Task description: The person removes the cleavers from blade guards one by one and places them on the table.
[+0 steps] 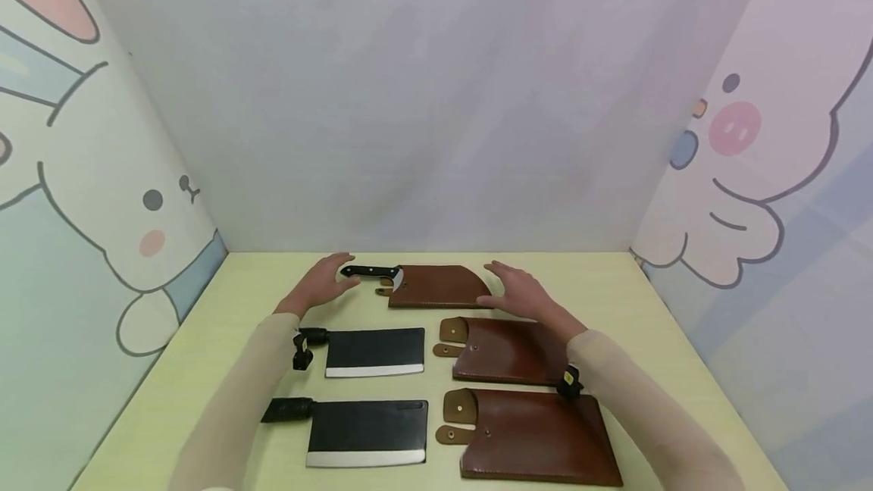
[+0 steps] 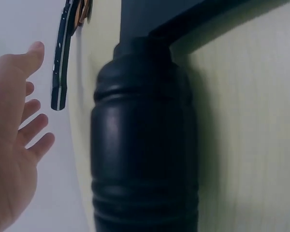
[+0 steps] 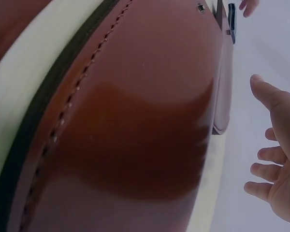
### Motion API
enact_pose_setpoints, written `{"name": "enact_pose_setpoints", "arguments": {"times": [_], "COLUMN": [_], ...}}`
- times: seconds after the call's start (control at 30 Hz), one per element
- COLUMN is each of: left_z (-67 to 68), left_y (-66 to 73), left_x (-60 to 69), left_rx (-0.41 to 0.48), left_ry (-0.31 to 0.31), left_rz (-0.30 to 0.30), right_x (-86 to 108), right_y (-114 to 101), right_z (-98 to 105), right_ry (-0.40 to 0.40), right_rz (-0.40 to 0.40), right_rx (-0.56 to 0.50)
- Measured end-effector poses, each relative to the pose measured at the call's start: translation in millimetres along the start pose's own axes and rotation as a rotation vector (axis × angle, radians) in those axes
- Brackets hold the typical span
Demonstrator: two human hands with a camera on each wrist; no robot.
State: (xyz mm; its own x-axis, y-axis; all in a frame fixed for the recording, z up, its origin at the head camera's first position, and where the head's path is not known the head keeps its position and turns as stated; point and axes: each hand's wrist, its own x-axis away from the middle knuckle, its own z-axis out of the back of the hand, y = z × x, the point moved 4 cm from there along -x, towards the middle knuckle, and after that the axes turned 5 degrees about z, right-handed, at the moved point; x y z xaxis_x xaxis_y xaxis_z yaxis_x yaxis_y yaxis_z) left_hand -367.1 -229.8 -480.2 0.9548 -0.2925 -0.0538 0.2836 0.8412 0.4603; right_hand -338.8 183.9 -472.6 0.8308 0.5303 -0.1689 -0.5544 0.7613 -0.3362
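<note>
At the back of the table lies a knife [image 1: 370, 271] whose black riveted handle sticks out to the left of a brown leather sheath [image 1: 442, 286]. The blade is mostly hidden inside the leather. My left hand [image 1: 322, 283] is beside the handle's end, fingers spread. In the left wrist view a gap shows between this hand [image 2: 12, 125] and the knife handle [image 2: 61, 63]. Off the sheath's right end is my right hand [image 1: 524, 295], with relaxed fingers. The right wrist view shows that hand [image 3: 284, 145] holding nothing, apart from the sheath [image 3: 225, 92].
Two black cleavers, a middle one [image 1: 375, 349] and a front one [image 1: 368, 430], lie below the left arm's side, handles left. To their right are two brown sheaths, the middle [image 1: 505, 351] and front [image 1: 539, 434], with straps unfastened. A pale wall [image 1: 430, 135] stands behind.
</note>
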Motion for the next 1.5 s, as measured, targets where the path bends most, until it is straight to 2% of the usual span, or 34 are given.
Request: {"name": "enact_pose_setpoints", "arguments": {"times": [0.2,0.3,0.5,0.67,0.9,1.3,1.5], "left_z": [-5.5,-7.4,-10.3,-13.9,-17.3,-16.2,-13.8], "left_y": [-5.0,-5.9,-6.8,-6.9,-8.5,-4.9,0.6], "left_x": [-3.1,-5.0,-7.7,-11.2,-15.2,-18.6,-16.2], "left_rx": [0.109,0.122,0.118,0.105,0.095,0.079,0.103], "left_ry": [-0.072,-0.099,-0.113,-0.107,-0.101,-0.087,-0.075], "left_rz": [0.093,0.109,0.107,0.099,0.099,0.102,0.093], "right_x": [-12.3,-16.0,-20.4,-20.8,-23.7,-27.8,-26.2], "right_y": [6,8,9,7,6,5,5], "right_z": [-18,-27,-37,-40,-43,-45,-40], "right_ry": [-0.049,-0.085,-0.119,-0.139,-0.152,-0.127,-0.104], "right_rz": [-0.049,-0.05,-0.026,-0.055,-0.047,-0.049,-0.05], "right_rx": [-0.051,-0.051,-0.081,-0.105,-0.045,-0.053,-0.069]}}
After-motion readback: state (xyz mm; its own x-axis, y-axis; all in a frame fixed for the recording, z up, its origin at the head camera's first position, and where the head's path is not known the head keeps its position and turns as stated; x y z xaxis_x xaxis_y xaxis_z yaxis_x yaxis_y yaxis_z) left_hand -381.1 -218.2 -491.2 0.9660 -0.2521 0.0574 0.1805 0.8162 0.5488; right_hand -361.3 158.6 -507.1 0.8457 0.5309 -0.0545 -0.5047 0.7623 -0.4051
